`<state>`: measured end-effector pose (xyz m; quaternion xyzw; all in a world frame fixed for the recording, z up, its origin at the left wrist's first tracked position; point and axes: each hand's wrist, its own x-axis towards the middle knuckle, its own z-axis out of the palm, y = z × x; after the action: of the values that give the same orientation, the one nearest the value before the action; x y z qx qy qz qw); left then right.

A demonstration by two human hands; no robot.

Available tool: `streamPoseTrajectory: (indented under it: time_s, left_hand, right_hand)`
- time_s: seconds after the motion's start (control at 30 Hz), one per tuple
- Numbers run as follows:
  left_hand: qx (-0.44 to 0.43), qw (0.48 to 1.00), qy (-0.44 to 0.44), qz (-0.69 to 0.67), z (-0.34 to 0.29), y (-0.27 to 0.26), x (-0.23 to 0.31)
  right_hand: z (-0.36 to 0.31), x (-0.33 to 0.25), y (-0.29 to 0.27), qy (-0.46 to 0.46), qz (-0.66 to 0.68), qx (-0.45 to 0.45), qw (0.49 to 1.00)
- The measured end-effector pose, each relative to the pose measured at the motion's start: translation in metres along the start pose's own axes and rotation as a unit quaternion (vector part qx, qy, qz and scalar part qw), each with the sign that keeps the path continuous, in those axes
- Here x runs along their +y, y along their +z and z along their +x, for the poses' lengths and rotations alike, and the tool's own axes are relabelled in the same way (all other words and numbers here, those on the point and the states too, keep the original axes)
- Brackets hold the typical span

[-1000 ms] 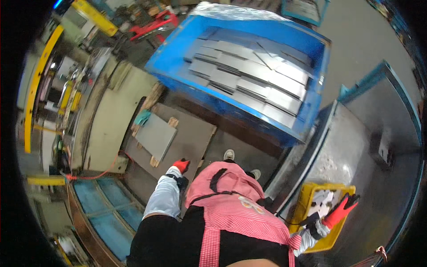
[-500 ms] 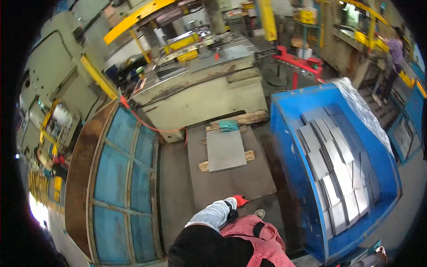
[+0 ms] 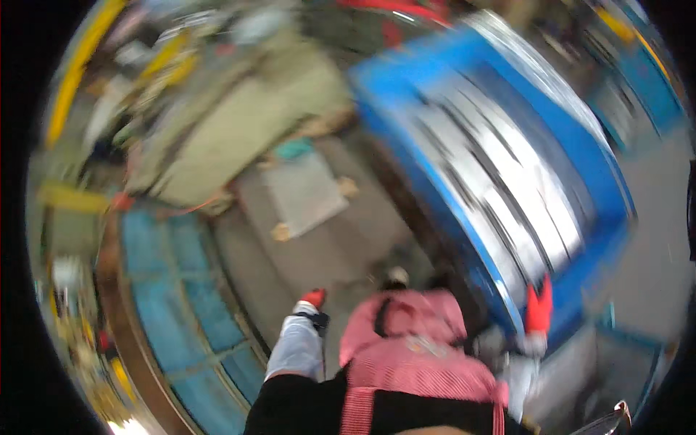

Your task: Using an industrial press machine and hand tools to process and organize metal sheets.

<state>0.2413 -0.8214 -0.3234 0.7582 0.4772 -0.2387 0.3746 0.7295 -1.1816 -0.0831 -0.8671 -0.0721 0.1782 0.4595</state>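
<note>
My right hand [image 3: 539, 312], in a red glove, reaches over the near end of a blue bin [image 3: 464, 243]. Its fingers are stretched and apart, close to the stacked silvery metal plates [image 3: 518, 210] inside; contact cannot be made out. My left hand [image 3: 314, 297], also red-gloved, hangs low beside my pink checked apron, and blur hides the shape of its fingers. Ahead of it, a flat grey metal sheet [image 3: 304, 192] rests on wooden blocks [image 3: 280, 232] over a brown board, with a teal cloth [image 3: 293, 149] at its far end.
On the left stands a blue-panelled frame [image 3: 177, 290] with a rusty edge. A large pale green machine base [image 3: 239, 116] rises beyond the metal sheet. Silvery wrapping [image 3: 536, 65] covers the bin's far right rim. Something red [image 3: 399, 11] lies at the top edge.
My view has swung to the right, blurring the scene. My right hand has come into view at the bin's near end. My left hand now appears farther left.
</note>
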Motion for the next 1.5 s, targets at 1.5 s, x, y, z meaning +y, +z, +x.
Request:
streamPoseTrajectory:
  time_s: [1.5]
  left_hand:
    - [0.245, 0.883, 0.297, 0.267, 0.254, -0.073, 0.542]
  right_hand:
    - [0.469, 0.121, 0.221, -0.118, -0.518, -0.21, 0.821]
